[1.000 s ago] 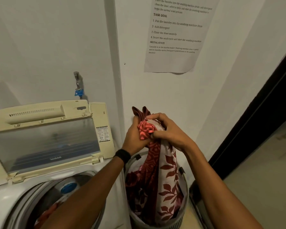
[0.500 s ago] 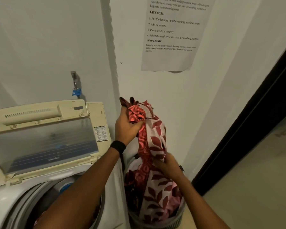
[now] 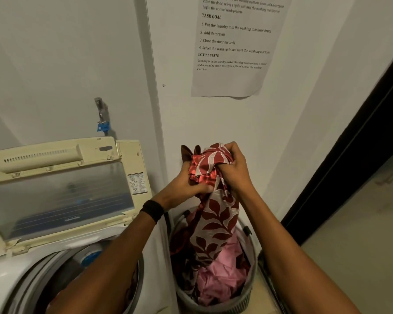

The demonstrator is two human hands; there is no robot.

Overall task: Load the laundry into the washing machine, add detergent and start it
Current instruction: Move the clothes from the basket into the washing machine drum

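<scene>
A long red-and-white leaf-patterned cloth [image 3: 216,218] hangs up out of the round grey laundry basket [image 3: 251,288] on the floor. My left hand [image 3: 186,186] and my right hand [image 3: 233,168] both grip its bunched top above the basket, right hand higher. A pink garment [image 3: 222,275] lies in the basket under it. To the left stands the top-loading washing machine [image 3: 7,277] with its lid [image 3: 59,193] raised; the drum opening [image 3: 77,270] is partly hidden by my left forearm, and some laundry shows inside.
A tap with a blue fitting [image 3: 102,123] juts from the wall behind the machine. A printed task sheet [image 3: 234,46] hangs on the wall above the basket. A dark door frame [image 3: 349,159] runs along the right, with pale floor [image 3: 361,257] beyond it.
My right hand has come up from low on the cloth to grip the bunched top beside my left hand. More cloth is lifted out, and pink laundry now shows in the basket.
</scene>
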